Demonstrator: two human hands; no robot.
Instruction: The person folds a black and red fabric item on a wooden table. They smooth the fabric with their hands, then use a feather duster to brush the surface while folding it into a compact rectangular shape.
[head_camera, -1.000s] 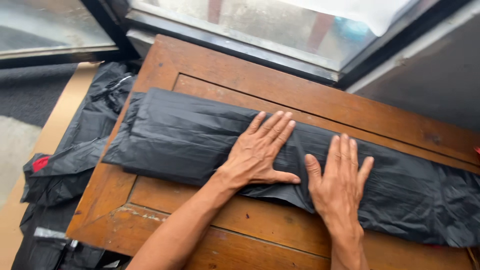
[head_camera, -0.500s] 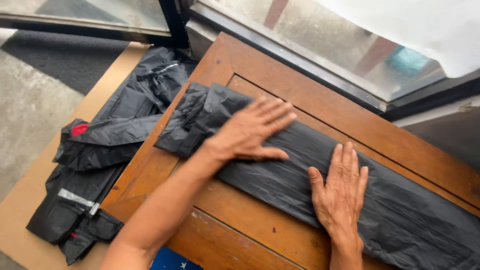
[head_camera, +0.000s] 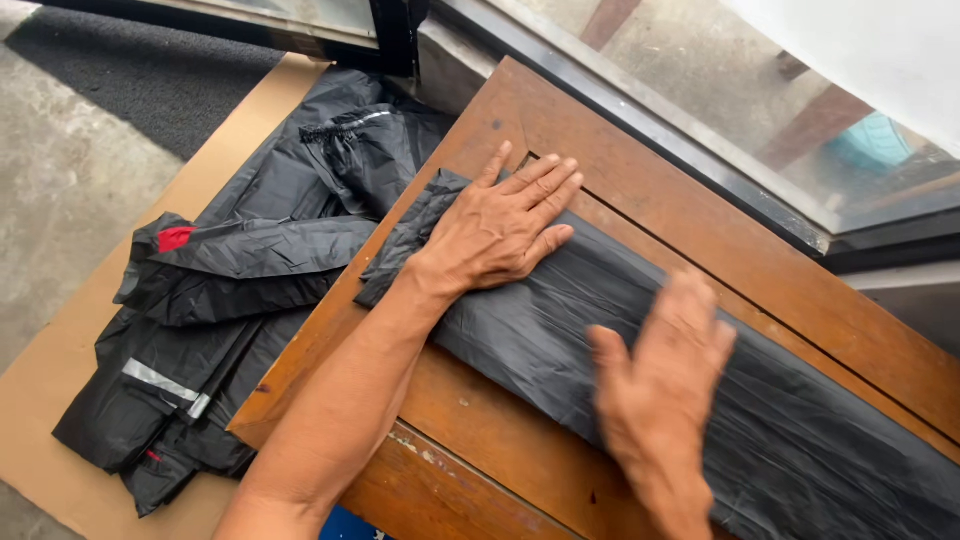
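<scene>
Wooden tabletop (head_camera: 800, 310) carries thin, slippery black plastic sheet (head_camera: 620, 330); left hand (head_camera: 500, 225) presses flat, right hand (head_camera: 655, 385) open, blurred; grip its edges.

No packages, labels, signs or screens are visible.

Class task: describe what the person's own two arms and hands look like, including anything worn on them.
Both are bare: no gloves, sleeves, watch or rings visible. The left hand shows clearly, its forearm bare down to the frame edge. The right hand is motion-blurred, so fine detail cannot be told.
</scene>
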